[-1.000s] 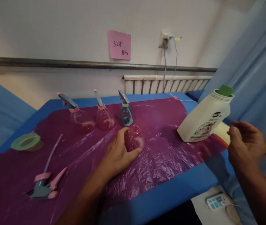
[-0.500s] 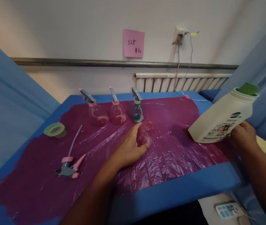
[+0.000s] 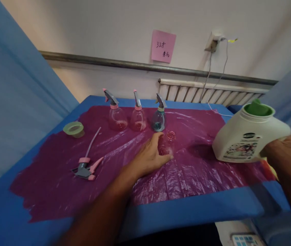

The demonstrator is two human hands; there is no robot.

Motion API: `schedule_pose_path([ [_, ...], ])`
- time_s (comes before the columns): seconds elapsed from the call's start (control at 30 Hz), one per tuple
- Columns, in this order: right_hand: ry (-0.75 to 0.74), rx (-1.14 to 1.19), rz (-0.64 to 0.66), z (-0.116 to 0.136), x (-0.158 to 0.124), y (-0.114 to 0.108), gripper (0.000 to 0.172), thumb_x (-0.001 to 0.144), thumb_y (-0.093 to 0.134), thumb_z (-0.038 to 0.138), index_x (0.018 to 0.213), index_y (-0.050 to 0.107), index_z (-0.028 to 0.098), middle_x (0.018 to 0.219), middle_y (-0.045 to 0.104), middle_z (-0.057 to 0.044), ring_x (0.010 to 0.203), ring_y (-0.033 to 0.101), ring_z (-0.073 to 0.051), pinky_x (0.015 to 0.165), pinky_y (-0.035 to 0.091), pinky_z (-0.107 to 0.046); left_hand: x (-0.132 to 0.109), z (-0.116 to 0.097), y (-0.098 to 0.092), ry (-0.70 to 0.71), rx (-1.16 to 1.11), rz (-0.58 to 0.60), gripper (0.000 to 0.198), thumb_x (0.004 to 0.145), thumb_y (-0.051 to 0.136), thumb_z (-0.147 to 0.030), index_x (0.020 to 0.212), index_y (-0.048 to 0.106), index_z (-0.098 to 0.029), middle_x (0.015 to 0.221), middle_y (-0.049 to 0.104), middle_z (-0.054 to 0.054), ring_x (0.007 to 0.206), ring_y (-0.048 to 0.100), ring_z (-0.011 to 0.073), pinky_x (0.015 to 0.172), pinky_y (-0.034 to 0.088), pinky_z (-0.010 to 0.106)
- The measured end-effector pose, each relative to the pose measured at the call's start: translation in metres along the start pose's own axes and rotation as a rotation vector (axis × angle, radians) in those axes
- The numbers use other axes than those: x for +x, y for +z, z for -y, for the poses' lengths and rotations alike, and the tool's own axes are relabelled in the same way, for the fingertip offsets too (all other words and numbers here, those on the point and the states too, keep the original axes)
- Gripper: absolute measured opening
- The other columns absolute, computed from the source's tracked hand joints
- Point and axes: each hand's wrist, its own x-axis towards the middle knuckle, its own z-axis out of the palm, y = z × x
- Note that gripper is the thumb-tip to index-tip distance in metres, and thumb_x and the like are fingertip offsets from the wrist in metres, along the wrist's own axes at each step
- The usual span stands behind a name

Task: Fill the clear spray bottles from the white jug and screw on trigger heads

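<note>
Curled around the side of a clear pink spray bottle without its top point(image 3: 166, 147) is my left hand point(image 3: 151, 155), thumb in front and fingers behind. The bottle stands upright with its mouth uncovered. Gripped by its handle in my right hand point(image 3: 285, 148) is a large cream detergent jug point(image 3: 234, 136). A green spout point(image 3: 258, 108) shows in its wide mouth, and the jug is nearly upright at the right side. To the left lies a grey and pink trigger spray head point(image 3: 84, 169) with its tube pointing away.
Two pink spray bottles point(image 3: 118, 120) and a teal one point(image 3: 159, 120) stand in a row at the back, each with some liquid. A pale green cup point(image 3: 74, 130) sits at left. Purple plastic sheeting point(image 3: 124, 155) covers the blue table point(image 3: 186, 208). Blue curtains point(image 3: 19, 85) hang at both sides.
The jug has gone from leaning right to nearly upright. My left hand stays at the topless bottle. The whole view has shifted and tilted slightly.
</note>
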Motion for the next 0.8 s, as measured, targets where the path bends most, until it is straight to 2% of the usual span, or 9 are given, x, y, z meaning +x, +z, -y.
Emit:
schedule_pose_path([
  [0.07, 0.096, 0.037, 0.049, 0.016, -0.001, -0.004, 0.031, 0.064, 0.068, 0.030, 0.091, 0.078, 0.020, 0.076, 0.063, -0.003, 0.065, 0.054, -0.018, 0.057, 0.045, -0.033, 0.000, 0.001, 0.000, 0.020, 0.001, -0.007, 0.091, 0.088, 0.085, -0.050, 0.167, 0.046, -0.027, 0.158, 0.069, 0.016, 0.140, 0.071, 0.0411, 0.118, 0.058, 0.060],
  [0.13, 0.114, 0.000, 0.125, 0.036, -0.003, -0.009, 0.035, 0.059, 0.065, 0.025, 0.091, 0.077, 0.020, 0.075, 0.062, -0.003, 0.065, 0.054, -0.019, 0.056, 0.044, -0.033, 0.001, 0.003, 0.000, 0.062, 0.005, -0.011, 0.089, 0.089, 0.085, -0.051, 0.167, 0.047, -0.028, 0.163, 0.065, 0.016, 0.147, 0.067, 0.0411, 0.123, 0.055, 0.060],
  [0.23, -0.005, -0.110, 0.203, 0.063, -0.005, -0.013, 0.029, 0.061, 0.059, 0.028, 0.084, 0.074, 0.020, 0.069, 0.059, -0.002, 0.067, 0.055, -0.019, 0.059, 0.043, -0.032, 0.002, 0.007, -0.001, 0.127, 0.008, -0.032, 0.089, 0.091, 0.085, -0.053, 0.168, 0.048, -0.029, 0.173, 0.057, 0.013, 0.159, 0.057, 0.0398, 0.133, 0.047, 0.059],
  [0.37, -0.196, -0.240, 0.286, 0.086, -0.005, -0.013, 0.021, 0.074, 0.059, 0.034, 0.083, 0.072, 0.021, 0.067, 0.060, -0.003, 0.068, 0.055, -0.019, 0.064, 0.041, -0.033, 0.002, 0.010, 0.000, 0.160, -0.001, -0.044, 0.089, 0.093, 0.085, -0.053, 0.170, 0.047, -0.032, 0.176, 0.055, 0.010, 0.162, 0.054, 0.0374, 0.137, 0.044, 0.056],
  [0.43, -0.262, -0.298, 0.334, 0.092, -0.003, -0.012, 0.021, 0.078, 0.058, 0.034, 0.085, 0.073, 0.021, 0.070, 0.065, -0.005, 0.069, 0.058, -0.019, 0.068, 0.042, -0.034, 0.001, 0.009, 0.001, 0.158, -0.004, -0.042, 0.088, 0.093, 0.085, -0.052, 0.171, 0.047, -0.033, 0.176, 0.054, 0.008, 0.161, 0.055, 0.0370, 0.136, 0.045, 0.057],
  [0.6, -0.317, -0.414, 0.387, 0.099, 0.008, -0.011, 0.023, 0.074, 0.058, 0.035, 0.085, 0.074, 0.023, 0.073, 0.069, -0.005, 0.070, 0.059, -0.021, 0.070, 0.041, -0.034, 0.000, 0.004, 0.002, 0.119, -0.016, -0.044, 0.090, 0.091, 0.085, -0.049, 0.170, 0.047, -0.031, 0.173, 0.057, 0.011, 0.157, 0.059, 0.0398, 0.133, 0.048, 0.059],
  [0.7, -0.370, -0.493, 0.384, 0.100, 0.015, -0.012, 0.022, 0.077, 0.059, 0.037, 0.087, 0.073, 0.024, 0.072, 0.067, -0.005, 0.067, 0.056, -0.020, 0.068, 0.038, -0.034, 0.000, 0.002, 0.002, 0.093, -0.008, -0.046, 0.091, 0.090, 0.086, -0.048, 0.170, 0.047, -0.029, 0.168, 0.061, 0.013, 0.151, 0.064, 0.0398, 0.129, 0.052, 0.058],
  [0.8, -0.427, -0.604, 0.346, 0.099, 0.021, -0.016, 0.024, 0.081, 0.060, 0.040, 0.092, 0.075, 0.025, 0.073, 0.068, -0.006, 0.065, 0.052, -0.021, 0.067, 0.035, -0.034, 0.002, 0.004, 0.004, 0.118, 0.010, -0.048, 0.089, 0.090, 0.086, -0.047, 0.168, 0.048, -0.027, 0.169, 0.060, 0.013, 0.153, 0.062, 0.0387, 0.130, 0.051, 0.057],
])
